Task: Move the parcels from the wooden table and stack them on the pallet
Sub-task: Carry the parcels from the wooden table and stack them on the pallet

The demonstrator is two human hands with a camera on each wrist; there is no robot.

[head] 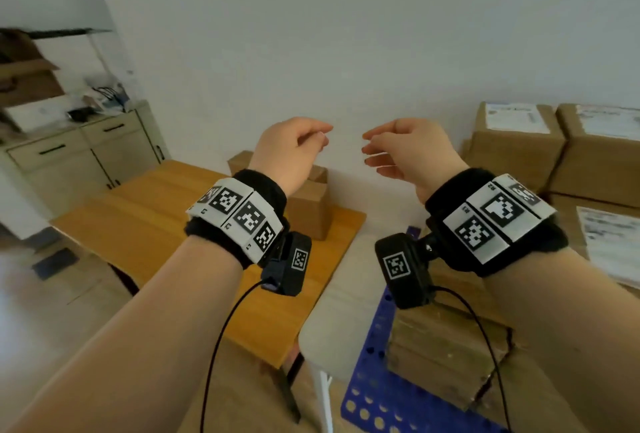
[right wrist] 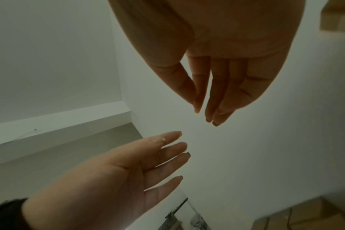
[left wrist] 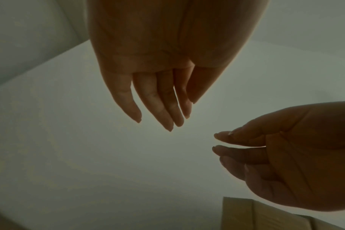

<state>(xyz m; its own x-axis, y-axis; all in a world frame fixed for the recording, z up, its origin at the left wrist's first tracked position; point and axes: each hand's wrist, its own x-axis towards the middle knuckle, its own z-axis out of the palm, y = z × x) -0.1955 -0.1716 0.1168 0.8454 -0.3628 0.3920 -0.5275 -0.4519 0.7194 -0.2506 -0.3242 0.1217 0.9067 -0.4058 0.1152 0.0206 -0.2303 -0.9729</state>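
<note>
Both hands raised in front of a white wall (head: 346,34), palms facing each other, nothing held. Largest items first: stacked brown parcels (head: 519,148) sit to the right of the right-hand fingers, white paper labels on their tops; lower ones rest on a blue perforated pallet (head: 374,380) below the right wrist. Wooden table (head: 156,221) lies below and left of the left-hand fingers, orange-brown top. One brown parcel on the table (head: 311,204) stands just beneath the left hand, at the table's far edge against the wall; its top flaps look partly lifted, no label visible from the head view. Left hand (head: 291,152): fingers loosely extended and slightly bent, not gripping, touching nothing; in the left wrist view the fingers (left wrist: 154,99) hang nearly straight and close together against the wall. Right hand (head: 412,148): fingers relaxed, gently curved, empty; the right wrist view shows its fingers (right wrist: 217,87) straight, thumb lying alongside. Fingertips of the two hands point toward each other with a clear gap between them. A pale cabinet (head: 79,152) with cluttered top stands well left of the left-hand fingers.
</note>
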